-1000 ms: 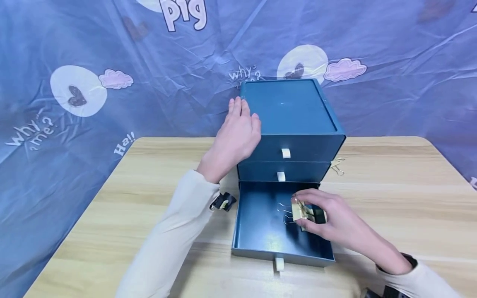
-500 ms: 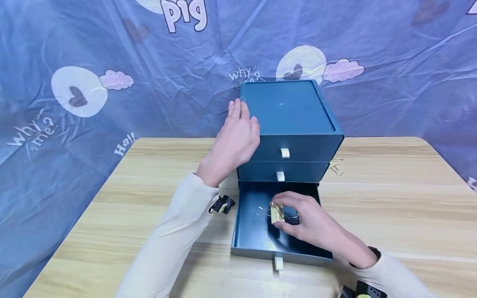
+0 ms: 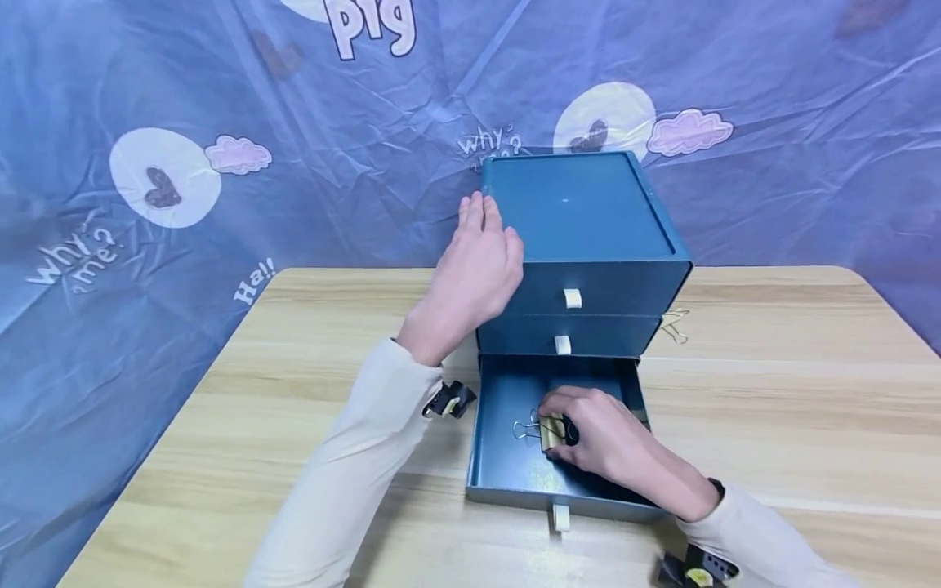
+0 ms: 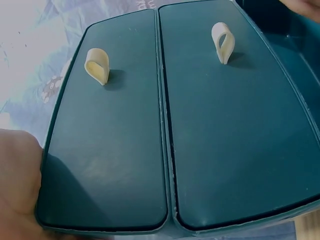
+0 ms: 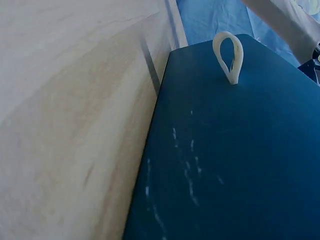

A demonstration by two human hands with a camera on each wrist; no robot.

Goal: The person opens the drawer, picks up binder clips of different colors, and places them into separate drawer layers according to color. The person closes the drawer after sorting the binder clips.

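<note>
My right hand (image 3: pixel 599 429) is low inside the pulled-out bottom drawer (image 3: pixel 507 465), pinching a gold binder clip (image 3: pixel 550 433) between thumb and fingers. Wire handles point left from the clip, and the palm hides its right side. With fairly straight fingers, my left hand (image 3: pixel 478 265) rests at the upper left edge of the blue drawer cabinet (image 3: pixel 581 212). The left wrist view has part of that hand (image 4: pixel 17 180) beside the cabinet's front. In the right wrist view the drawer front (image 5: pixel 225 150) blocks sight of the right hand and the clip.
Two closed drawers with pale pull tabs (image 3: pixel 573 298) sit above the open one. Another gold clip (image 3: pixel 672 325) lies on the wooden table (image 3: pixel 779 392), partly behind the cabinet's right side. A blue printed cloth (image 3: pixel 367 163) hangs behind.
My right hand has carried the binder clip leftward within the drawer, then lowered it toward the drawer floor. My left hand has stayed on the cabinet. The head view shifted slightly.
</note>
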